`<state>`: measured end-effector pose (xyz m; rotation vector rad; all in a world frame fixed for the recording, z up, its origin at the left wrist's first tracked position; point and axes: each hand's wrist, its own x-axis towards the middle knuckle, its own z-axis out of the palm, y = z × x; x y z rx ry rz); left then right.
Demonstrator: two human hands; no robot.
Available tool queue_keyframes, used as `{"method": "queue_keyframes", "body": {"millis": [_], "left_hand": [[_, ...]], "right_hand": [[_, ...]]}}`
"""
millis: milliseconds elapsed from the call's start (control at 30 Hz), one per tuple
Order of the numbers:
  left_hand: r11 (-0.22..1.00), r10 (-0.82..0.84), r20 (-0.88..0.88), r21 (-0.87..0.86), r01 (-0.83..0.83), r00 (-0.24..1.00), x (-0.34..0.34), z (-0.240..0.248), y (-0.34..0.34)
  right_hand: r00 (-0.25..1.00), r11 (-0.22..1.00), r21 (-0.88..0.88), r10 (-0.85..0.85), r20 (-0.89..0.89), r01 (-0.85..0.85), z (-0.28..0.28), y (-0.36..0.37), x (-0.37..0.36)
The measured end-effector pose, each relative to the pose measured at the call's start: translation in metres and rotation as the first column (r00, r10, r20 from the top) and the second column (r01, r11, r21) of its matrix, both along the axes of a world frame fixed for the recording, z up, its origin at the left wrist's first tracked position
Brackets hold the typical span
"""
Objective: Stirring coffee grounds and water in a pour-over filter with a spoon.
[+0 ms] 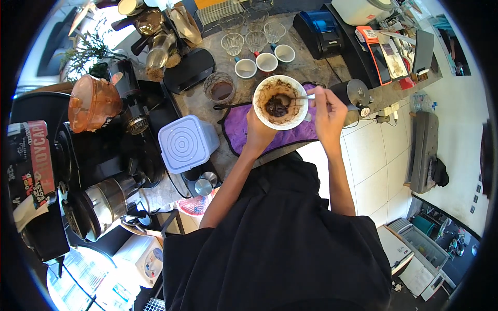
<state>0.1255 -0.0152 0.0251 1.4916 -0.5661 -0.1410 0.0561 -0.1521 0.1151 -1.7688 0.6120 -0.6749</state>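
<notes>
My left hand [259, 136] is wrapped round the side of a white cup [271, 89], tilted so its inside shows. Dark brown paste [276, 108] lies at the bottom, and brown smears coat the inner wall. Between the closed fingers of my right hand [330, 115] is the handle of a metal spoon [305, 97]; its bowl dips into the paste. Beneath the cup a purple cloth [236, 127] with a dark edge lies on the counter. Just left of the cup stands a clear glass [212, 83] with dark brown liquid in it.
Three small white cups [267, 62] and several clear glasses [256, 41] stand beyond my hands. A lilac lidded tub [187, 140] sits to the left, near a black coffee grinder [132, 103]. A round black device [355, 95] and a blue-black printer [319, 33] are at the right.
</notes>
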Motion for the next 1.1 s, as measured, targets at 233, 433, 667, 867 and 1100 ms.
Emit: {"method": "queue_keyframes", "body": {"millis": [233,433,667,867,1100], "left_hand": [[1.000,0.007,-0.005,0.011,-0.007,1.000,-0.001,0.000,0.001],[0.999,-0.013,0.049,0.041,0.011,0.999,0.001,0.004,-0.001],[0.999,0.009,-0.035,0.033,-0.007,0.999,-0.002,0.002,0.000],[0.999,0.011,-0.080,-0.050,-0.015,0.997,-0.001,-0.001,-0.002],[1.000,-0.008,-0.023,0.024,0.009,1.000,0.000,-0.002,0.001]], "right_hand": [[0.999,0.985,0.171,0.007,0.039,-0.013,-0.001,-0.002,-0.007],[0.999,0.999,0.022,-0.040,0.017,0.040,0.006,0.002,-0.004],[1.000,0.994,0.105,0.000,-0.002,0.000,-0.003,0.000,-0.003],[1.000,1.000,0.011,0.005,0.026,-0.005,0.005,-0.001,0.002],[0.997,0.990,0.123,0.074,-0.025,-0.070,-0.010,-0.013,0.001]]}}
